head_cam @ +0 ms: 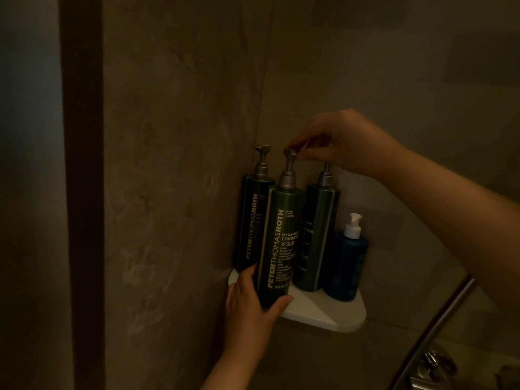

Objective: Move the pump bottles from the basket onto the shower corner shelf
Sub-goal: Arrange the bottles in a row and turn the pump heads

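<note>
A white corner shelf (332, 313) carries three tall dark green pump bottles and a shorter blue one (347, 266) with a white pump. The front green conditioner bottle (278, 246) stands at the shelf's left front edge. My left hand (253, 302) grips its base, thumb curled under the front. My right hand (340, 142) pinches its grey pump head from above. Behind it stand a green bottle (253, 220) in the corner and another green bottle (316, 237) to the right. No basket is in view.
Brown stone-look walls meet at the corner behind the shelf. A metal shower bar (439, 327) and tap fittings (433, 364) sit at the lower right. A dark vertical frame (81, 192) runs down the left side.
</note>
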Available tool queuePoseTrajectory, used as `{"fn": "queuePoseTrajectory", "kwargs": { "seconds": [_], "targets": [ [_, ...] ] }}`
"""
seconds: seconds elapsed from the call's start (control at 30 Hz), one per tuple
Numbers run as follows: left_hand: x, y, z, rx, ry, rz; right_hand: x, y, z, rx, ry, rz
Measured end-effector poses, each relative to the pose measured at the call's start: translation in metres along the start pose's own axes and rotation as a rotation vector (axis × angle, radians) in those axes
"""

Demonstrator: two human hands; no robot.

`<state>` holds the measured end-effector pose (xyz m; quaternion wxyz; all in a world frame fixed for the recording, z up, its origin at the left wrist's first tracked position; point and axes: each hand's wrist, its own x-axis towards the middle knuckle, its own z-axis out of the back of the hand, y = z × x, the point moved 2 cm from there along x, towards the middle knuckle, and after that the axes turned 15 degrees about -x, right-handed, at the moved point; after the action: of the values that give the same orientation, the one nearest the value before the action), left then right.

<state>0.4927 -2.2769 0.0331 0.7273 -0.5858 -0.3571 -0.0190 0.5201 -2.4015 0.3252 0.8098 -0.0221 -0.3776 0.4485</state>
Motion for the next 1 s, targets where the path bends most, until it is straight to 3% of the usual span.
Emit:
{"fn": "queuePoseTrajectory", "kwargs": {
  "seconds": [1.0],
  "targets": [
    [-0.004, 0.006, 0.000, 0.138, 0.055, -0.069, -0.004, -0.001, -0.013, 0.026, -0.172, 0.005]
  ]
}}
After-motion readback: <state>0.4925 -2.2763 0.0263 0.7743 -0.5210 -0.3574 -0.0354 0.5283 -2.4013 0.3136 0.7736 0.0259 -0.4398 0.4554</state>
